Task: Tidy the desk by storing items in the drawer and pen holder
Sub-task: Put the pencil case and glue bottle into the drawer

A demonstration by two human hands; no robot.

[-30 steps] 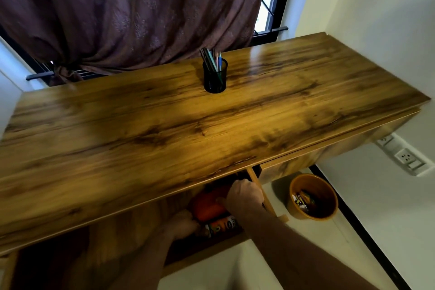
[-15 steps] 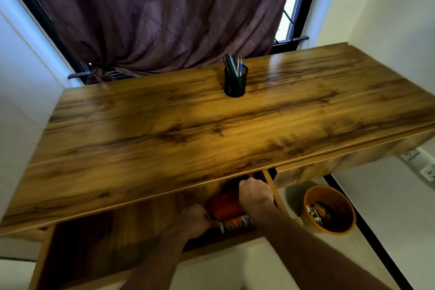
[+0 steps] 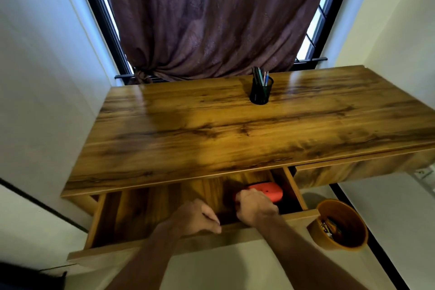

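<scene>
1. Right hand (image 3: 255, 207): inside the open drawer (image 3: 131, 207), fingers curled down at the near end of a red-orange case (image 3: 267, 192). It appears to grip or press that end; the fingertips are hidden behind the knuckles, so I cannot tell whether the case is truly clasped.
2. Left hand (image 3: 196, 218): resting on the drawer's front edge, fingers loosely bent over the rim, holding no item.
3. The red-orange case lies in the right rear part of the drawer, close to the right side wall. Anything below or in front of it is covered by the right hand.
4. Desk top (image 3: 235, 129): bare wood apart from a black mesh pen holder (image 3: 261, 90) standing upright near the back, with several pens (image 3: 260, 76) in it.
5. Judgement: the storing looks nearly done; closing the drawer is the likely remaining step.
6. Risk: if the drawer is pushed in while the right hand is inside, the fingers could be pinched under the desk edge.
7. Risk: the case may stand proud and catch on the desk edge, jamming the drawer.
8. Orange bin (image 3: 339, 226) stands on the floor just beside the drawer's right corner; a knock could tip it.
</scene>
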